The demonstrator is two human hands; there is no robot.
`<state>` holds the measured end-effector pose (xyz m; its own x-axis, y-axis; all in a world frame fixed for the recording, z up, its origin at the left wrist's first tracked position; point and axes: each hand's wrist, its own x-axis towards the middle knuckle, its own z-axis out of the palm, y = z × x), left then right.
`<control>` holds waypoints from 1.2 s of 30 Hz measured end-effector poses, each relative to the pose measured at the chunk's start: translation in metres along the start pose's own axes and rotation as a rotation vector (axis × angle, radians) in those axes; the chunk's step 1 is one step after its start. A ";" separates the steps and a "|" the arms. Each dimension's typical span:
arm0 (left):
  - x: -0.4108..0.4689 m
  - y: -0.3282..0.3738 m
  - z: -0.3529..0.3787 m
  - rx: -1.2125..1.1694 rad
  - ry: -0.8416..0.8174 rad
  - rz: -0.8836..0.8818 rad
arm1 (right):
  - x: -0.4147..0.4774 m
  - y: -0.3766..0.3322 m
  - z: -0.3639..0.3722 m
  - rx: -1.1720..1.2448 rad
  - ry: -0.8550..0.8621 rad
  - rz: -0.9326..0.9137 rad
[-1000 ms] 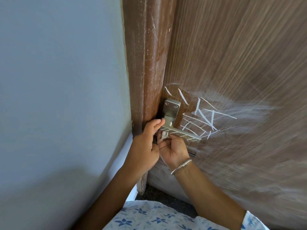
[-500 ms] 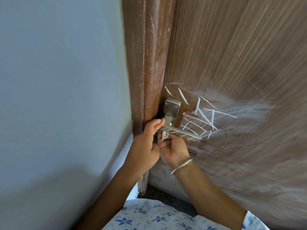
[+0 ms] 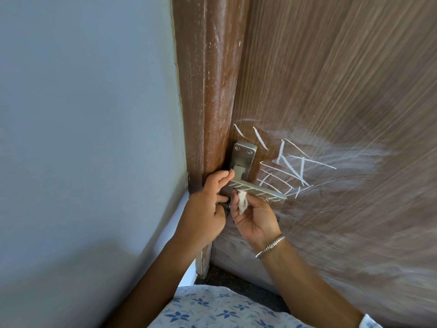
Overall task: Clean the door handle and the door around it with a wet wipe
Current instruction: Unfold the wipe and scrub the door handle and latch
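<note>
Wooden door (image 3: 331,79), brown grain, fills the right of the view; the darker door frame (image 3: 212,91) runs down the middle, with a pale blue-grey wall (image 3: 82,114) to its left. The metal door handle (image 3: 256,189) sits low on the door, just beside the frame: an upright back plate (image 3: 243,155) with two screws at the top, and a flat lever running out to the right and slightly down. White chalk marks (image 3: 290,164) criss-cross the door to the right of the plate and above the lever, inside a wider whitish smear; short white strokes also lie along the top face of the lever. The left hand (image 3: 205,209) is at the frame end of the lever, fingers curled around it, the index finger lying over the top near the stem. The right hand (image 3: 255,216) is just under the lever, palm turned toward the camera, fingers curled, pinching a small crumpled wet wipe (image 3: 242,202) between thumb and fingertips. The wipe's upper edge is against the underside of the lever, near its inner end; the rest hangs down over the palm. The two hands are close together, nearly touching. A silver bracelet (image 3: 269,246) circles the right wrist. White cloth with blue flowers (image 3: 212,308) shows at the bottom edge, with a strip of dark floor (image 3: 236,280) at the foot of the door.
</note>
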<state>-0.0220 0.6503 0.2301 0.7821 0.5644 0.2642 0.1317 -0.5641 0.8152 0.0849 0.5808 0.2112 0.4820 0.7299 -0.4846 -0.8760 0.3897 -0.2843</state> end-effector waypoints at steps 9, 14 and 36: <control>0.000 -0.004 0.002 0.007 0.022 0.006 | 0.006 0.008 0.014 -0.021 0.133 -0.169; 0.001 -0.005 0.004 0.001 0.026 0.001 | 0.008 0.009 0.014 -0.006 0.127 -0.094; -0.001 -0.007 0.009 0.000 0.076 0.019 | 0.013 0.014 0.018 0.087 0.095 -0.059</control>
<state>-0.0186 0.6484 0.2195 0.7356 0.5982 0.3180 0.1173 -0.5748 0.8099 0.0785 0.6055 0.2161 0.5290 0.6493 -0.5465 -0.8422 0.4810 -0.2437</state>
